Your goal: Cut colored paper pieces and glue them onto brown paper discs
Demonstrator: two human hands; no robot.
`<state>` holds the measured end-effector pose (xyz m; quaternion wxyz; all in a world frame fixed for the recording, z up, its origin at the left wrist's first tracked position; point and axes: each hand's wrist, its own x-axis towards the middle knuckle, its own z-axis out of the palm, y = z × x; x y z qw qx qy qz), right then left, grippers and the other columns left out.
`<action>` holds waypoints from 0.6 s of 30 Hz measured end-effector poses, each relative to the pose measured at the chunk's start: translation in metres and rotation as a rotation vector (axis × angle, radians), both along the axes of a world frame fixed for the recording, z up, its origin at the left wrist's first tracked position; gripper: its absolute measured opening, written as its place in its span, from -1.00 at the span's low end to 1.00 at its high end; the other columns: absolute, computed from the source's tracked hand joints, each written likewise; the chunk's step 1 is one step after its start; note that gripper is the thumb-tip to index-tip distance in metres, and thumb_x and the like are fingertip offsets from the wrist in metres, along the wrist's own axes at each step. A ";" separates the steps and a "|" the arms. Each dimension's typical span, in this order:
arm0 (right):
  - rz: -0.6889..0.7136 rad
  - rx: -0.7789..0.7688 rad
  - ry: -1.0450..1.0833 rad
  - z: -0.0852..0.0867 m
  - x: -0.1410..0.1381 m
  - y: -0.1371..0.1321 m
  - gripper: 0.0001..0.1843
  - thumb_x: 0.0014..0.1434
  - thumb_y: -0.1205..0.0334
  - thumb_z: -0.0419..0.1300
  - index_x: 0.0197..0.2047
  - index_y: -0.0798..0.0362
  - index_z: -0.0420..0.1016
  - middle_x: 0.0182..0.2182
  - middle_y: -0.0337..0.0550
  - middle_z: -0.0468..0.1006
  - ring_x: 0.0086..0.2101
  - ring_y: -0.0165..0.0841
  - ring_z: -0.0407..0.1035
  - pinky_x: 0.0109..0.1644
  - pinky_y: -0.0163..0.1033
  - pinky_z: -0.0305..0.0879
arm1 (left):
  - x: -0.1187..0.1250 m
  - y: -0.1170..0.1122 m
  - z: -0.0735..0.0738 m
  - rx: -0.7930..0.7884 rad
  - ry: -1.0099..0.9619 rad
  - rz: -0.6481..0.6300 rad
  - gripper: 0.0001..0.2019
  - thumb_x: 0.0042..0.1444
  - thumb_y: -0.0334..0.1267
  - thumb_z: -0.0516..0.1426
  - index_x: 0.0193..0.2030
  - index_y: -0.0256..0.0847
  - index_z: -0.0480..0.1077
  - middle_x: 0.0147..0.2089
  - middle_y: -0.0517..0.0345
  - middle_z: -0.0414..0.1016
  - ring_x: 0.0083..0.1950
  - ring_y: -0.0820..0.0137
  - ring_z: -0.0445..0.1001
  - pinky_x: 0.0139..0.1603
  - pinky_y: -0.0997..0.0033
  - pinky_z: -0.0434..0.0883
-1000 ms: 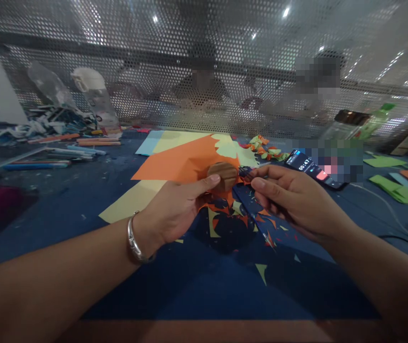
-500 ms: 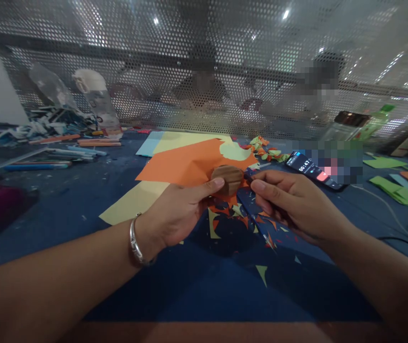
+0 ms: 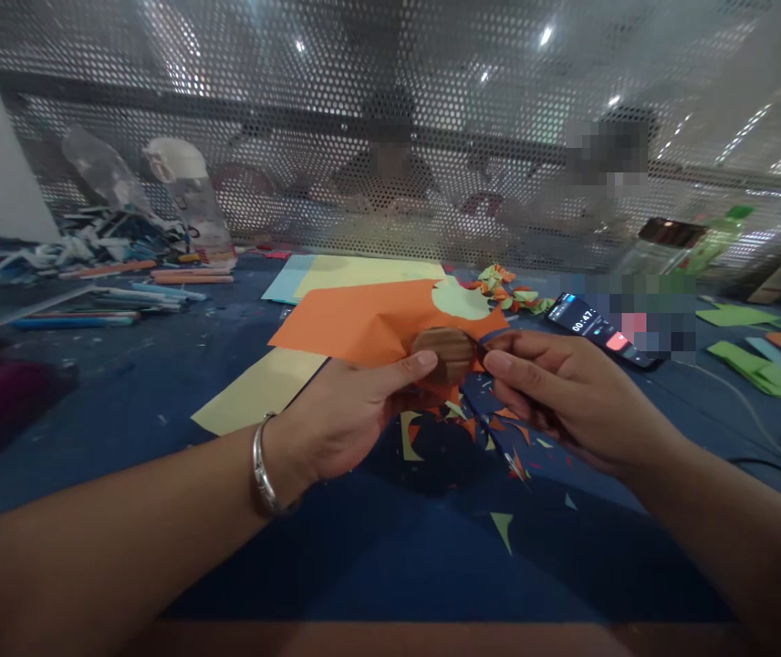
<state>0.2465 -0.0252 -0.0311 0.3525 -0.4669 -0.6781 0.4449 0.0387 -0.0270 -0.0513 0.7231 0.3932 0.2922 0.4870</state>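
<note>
My left hand [image 3: 356, 411] pinches a round brown wooden disc [image 3: 446, 352] against an orange paper sheet [image 3: 369, 319], thumb on the disc. My right hand [image 3: 561, 397] is closed around a thin tool whose tip meets the paper at the disc's right edge; the tool is mostly hidden by the fingers. Orange and yellow paper scraps [image 3: 465, 429] lie below the hands on the dark blue table [image 3: 336, 547]. A yellow sheet [image 3: 254, 392] sits under the orange one.
A phone [image 3: 596, 328] showing a timer lies right of my hands. Pens and pencils [image 3: 123, 297] and a clutter pile lie at the left. Green paper pieces [image 3: 766, 370] lie at the right. A perforated metal screen [image 3: 390, 137] stands behind, with people beyond it.
The orange sheet and disc have turned and shifted slightly right in my left hand. Both hands have moved a little up and to the right.
</note>
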 end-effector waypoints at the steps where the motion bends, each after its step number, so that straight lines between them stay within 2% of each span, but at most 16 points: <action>1: 0.004 0.005 -0.009 0.000 0.000 0.000 -0.52 0.26 -0.15 0.27 -0.46 0.07 0.38 -0.69 -0.40 0.29 -0.72 -0.62 0.06 -0.71 -0.49 -0.06 | 0.000 0.000 0.000 0.007 0.010 0.009 -0.86 0.23 -0.42 0.22 -0.16 -0.31 0.64 -0.17 0.04 0.69 -0.22 0.41 0.59 -0.20 0.46 0.51; 7: -0.002 0.011 -0.048 0.001 0.002 0.000 -0.56 0.26 -0.16 0.26 -0.39 0.06 0.42 -0.69 -0.41 0.31 -0.73 -0.62 0.09 -0.71 -0.49 -0.06 | -0.001 -0.002 0.002 0.047 0.079 0.099 -0.84 0.18 -0.39 0.28 -0.11 -0.36 0.62 -0.10 -0.03 0.68 -0.19 0.38 0.60 -0.24 0.44 0.52; 12: 0.006 -0.006 -0.032 0.002 0.001 0.000 -0.58 0.26 -0.14 0.27 -0.36 0.07 0.43 -0.69 -0.40 0.32 -0.72 -0.61 0.09 -0.70 -0.47 -0.05 | -0.001 -0.001 -0.004 0.074 0.124 0.148 -0.75 0.09 -0.26 0.37 -0.11 -0.32 0.63 -0.05 -0.03 0.68 -0.07 0.30 0.60 -0.04 0.37 0.51; 15: 0.013 -0.017 -0.039 0.002 0.002 0.000 -0.56 0.25 -0.16 0.26 -0.36 0.08 0.45 -0.69 -0.38 0.33 -0.72 -0.60 0.09 -0.69 -0.46 -0.06 | -0.004 0.002 -0.010 0.099 0.182 0.160 -0.77 0.03 -0.19 0.41 -0.21 -0.27 0.64 -0.15 0.00 0.68 -0.09 0.23 0.61 -0.10 0.34 0.51; 18: 0.029 -0.004 -0.057 0.002 0.003 0.000 -0.57 0.25 -0.16 0.26 -0.35 0.08 0.46 -0.69 -0.38 0.33 -0.71 -0.59 0.08 -0.69 -0.45 -0.07 | -0.007 0.004 -0.016 0.104 0.249 0.178 -0.79 -0.02 -0.15 0.43 -0.34 -0.24 0.62 -0.34 0.02 0.65 -0.23 0.23 0.60 -0.27 0.35 0.48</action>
